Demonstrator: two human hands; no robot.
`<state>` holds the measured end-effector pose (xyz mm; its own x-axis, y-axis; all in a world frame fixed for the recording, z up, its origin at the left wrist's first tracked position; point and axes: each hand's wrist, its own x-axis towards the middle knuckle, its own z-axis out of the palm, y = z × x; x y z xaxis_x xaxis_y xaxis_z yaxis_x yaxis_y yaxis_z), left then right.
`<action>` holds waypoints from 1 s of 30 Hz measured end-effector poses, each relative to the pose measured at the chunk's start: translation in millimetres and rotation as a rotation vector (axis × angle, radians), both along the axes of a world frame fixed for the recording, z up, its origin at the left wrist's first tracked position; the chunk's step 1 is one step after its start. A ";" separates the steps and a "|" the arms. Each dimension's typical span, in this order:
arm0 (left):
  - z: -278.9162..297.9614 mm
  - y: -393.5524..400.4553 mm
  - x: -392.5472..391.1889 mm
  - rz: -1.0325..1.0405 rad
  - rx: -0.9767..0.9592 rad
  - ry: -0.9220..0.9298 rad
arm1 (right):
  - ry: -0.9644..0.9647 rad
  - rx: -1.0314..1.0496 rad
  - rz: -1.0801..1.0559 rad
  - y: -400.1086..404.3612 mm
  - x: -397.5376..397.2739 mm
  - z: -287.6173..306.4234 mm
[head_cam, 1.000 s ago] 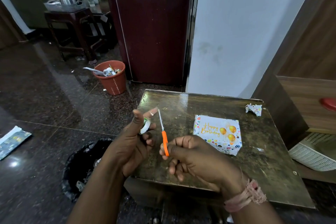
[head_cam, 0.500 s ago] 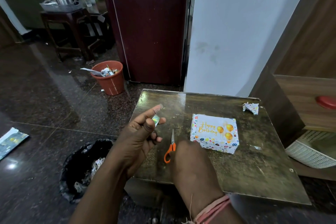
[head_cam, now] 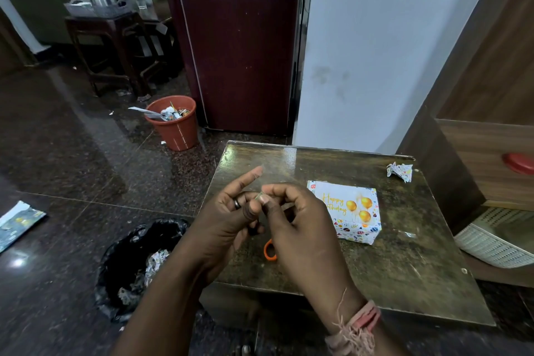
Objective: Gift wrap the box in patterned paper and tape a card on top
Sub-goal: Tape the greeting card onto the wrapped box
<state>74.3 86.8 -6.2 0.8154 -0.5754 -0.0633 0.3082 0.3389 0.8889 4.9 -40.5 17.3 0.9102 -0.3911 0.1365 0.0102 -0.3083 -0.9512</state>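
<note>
The box [head_cam: 357,230], wrapped in patterned paper, lies on the small dark table [head_cam: 404,269] with a white "Happy Birthday" card [head_cam: 344,202] on its top. My left hand [head_cam: 228,220] is raised over the table's left part, index finger straight, thumb and other fingers curled round a small tape roll [head_cam: 258,196] that is mostly hidden. My right hand [head_cam: 294,228] meets it from the right and pinches the tape at my left thumb. The orange-handled scissors [head_cam: 270,250] lie on the table under my hands, only one handle loop showing.
A crumpled scrap of wrapping paper [head_cam: 400,172] lies at the table's far right. A black bin bag [head_cam: 138,263] stands on the floor left of the table and a terracotta bin [head_cam: 173,124] further back. A white basket [head_cam: 497,243] sits at the right.
My right hand has laid the scissors on the table and come up to my left hand, where it now pinches the tape. The box has not moved.
</note>
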 end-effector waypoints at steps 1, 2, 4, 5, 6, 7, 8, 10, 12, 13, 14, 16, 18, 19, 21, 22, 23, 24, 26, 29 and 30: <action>0.3 0.2 -0.2 -0.009 0.009 0.008 | 0.006 0.026 -0.002 -1.2 -0.2 0.8; -0.3 0.8 0.1 -0.013 0.018 0.019 | 0.007 0.044 -0.006 -2.7 -0.6 1.5; -2.2 2.0 0.2 -0.009 0.040 0.030 | 0.000 0.063 -0.007 -6.1 -1.3 3.4; -2.4 2.2 0.0 -0.002 0.055 0.026 | 0.003 0.069 -0.007 -7.5 -1.1 3.9; -1.8 1.9 -0.7 0.006 0.071 0.016 | 0.011 0.062 -0.009 -8.0 -0.4 3.6; -1.6 1.2 -1.1 0.012 0.085 0.005 | 0.018 0.044 -0.015 -8.1 0.3 3.0; -1.6 0.0 -1.6 0.018 0.094 -0.001 | 0.016 0.027 -0.022 -7.7 0.3 2.8; -3.3 -1.8 0.5 0.041 0.073 0.012 | -0.007 0.025 -0.024 -5.3 -0.6 3.7; -5.5 -2.7 2.9 0.070 0.039 0.030 | -0.012 0.059 -0.010 -3.5 -0.7 3.8; -7.0 -2.8 3.8 0.077 0.024 0.033 | -0.003 0.094 -0.006 -2.9 -0.3 3.6; -7.4 -3.4 4.0 0.079 0.005 0.038 | 0.012 0.145 -0.007 -2.5 0.5 3.4; -6.6 -5.1 2.4 0.071 -0.039 0.048 | 0.046 0.295 -0.020 -2.6 2.7 2.3; -5.1 -9.1 0.5 0.089 -0.070 0.061 | 0.074 0.442 -0.034 -1.8 3.7 1.7; -5.0 -11.1 0.1 0.111 -0.076 0.071 | 0.088 0.481 -0.044 -0.5 3.6 0.7; -4.3 -13.5 -1.4 0.150 -0.057 0.078 | 0.111 0.487 -0.075 2.5 2.8 -1.7; -4.8 -14.2 -1.0 0.162 -0.038 0.075 | 0.119 0.467 -0.093 3.2 3.0 -3.7; -5.8 -14.0 -0.2 0.171 -0.023 0.066 | 0.129 0.448 -0.106 3.4 3.5 -5.9; -4.7 -13.6 0.0 0.180 -0.015 0.064 | 0.138 0.434 -0.111 3.0 3.9 -7.3; -2.8 -11.2 1.2 0.183 -0.002 0.042 | 0.124 0.386 -0.117 0.7 4.7 -8.8; -2.4 -7.0 0.4 0.198 0.174 -0.063 | 0.057 0.206 -0.147 -2.8 3.9 -8.3; -4.0 -6.1 0.3 0.235 0.295 -0.118 | 0.049 0.182 -0.147 -2.6 3.2 -7.4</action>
<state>74.7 80.8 -10.2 0.9342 -0.3436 -0.0962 0.1427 0.1127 0.9833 8.0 -43.1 9.9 0.8455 -0.5340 0.0082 -0.0700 -0.1262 -0.9895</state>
